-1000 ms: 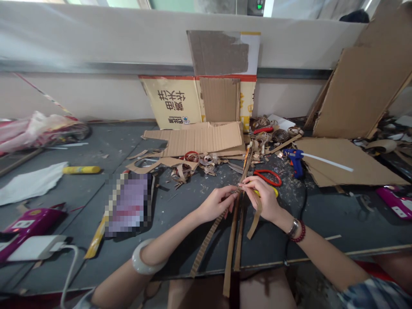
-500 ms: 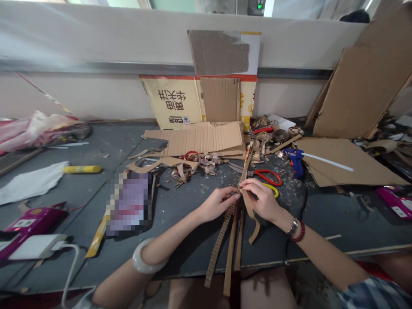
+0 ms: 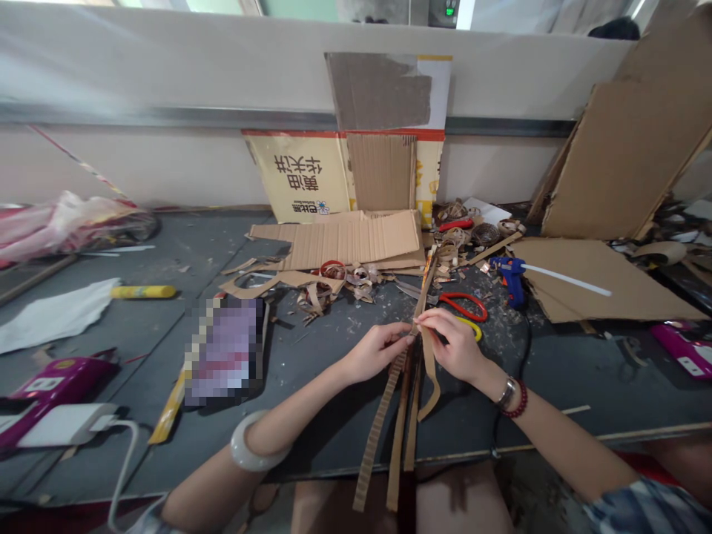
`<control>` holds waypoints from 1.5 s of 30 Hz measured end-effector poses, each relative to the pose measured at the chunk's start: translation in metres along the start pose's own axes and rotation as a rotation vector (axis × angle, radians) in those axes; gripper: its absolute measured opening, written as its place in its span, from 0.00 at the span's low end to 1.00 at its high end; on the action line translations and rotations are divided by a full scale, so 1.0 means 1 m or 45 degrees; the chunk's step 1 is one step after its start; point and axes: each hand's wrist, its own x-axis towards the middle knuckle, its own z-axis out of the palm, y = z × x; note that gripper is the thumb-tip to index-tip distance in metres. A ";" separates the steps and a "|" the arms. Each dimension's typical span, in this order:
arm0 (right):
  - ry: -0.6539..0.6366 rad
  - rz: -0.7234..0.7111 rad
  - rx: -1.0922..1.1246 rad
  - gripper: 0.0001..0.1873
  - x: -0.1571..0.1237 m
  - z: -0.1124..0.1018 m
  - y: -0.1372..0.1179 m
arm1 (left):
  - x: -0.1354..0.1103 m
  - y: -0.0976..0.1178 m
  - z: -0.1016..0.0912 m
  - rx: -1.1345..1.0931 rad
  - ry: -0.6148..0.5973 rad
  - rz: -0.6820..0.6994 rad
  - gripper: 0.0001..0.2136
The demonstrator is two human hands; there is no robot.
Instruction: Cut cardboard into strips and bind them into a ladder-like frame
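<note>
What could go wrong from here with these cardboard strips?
The corrugated cardboard strips hang over the bench edge, so their weight might pull them from the pinch of the left hand and right hand. Open red-handled scissors lie just beyond the right hand, which could catch them if it moves forward. The blue glue gun's black cord runs past that wrist and might snag.

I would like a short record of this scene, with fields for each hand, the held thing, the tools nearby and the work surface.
left hand: pinches the upper ends of the strips
right hand: fingertips pinch the same place
held thing: narrow corrugated cardboard strips, hanging down toward the bench edge
tools nearby: red-handled scissors, blue hot glue gun
work surface: dark grey workbench, with cardboard scraps
</note>
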 end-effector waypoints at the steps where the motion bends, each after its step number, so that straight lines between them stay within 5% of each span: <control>1: 0.003 0.001 0.002 0.09 0.000 0.000 0.000 | 0.000 0.000 0.000 0.004 -0.003 0.003 0.15; 27: 0.067 0.061 0.032 0.07 0.003 -0.002 -0.002 | -0.002 0.000 0.000 -0.065 -0.077 -0.014 0.15; 45: -0.036 -0.023 -0.020 0.06 -0.002 0.003 0.005 | -0.001 -0.002 0.002 -0.006 -0.046 -0.035 0.14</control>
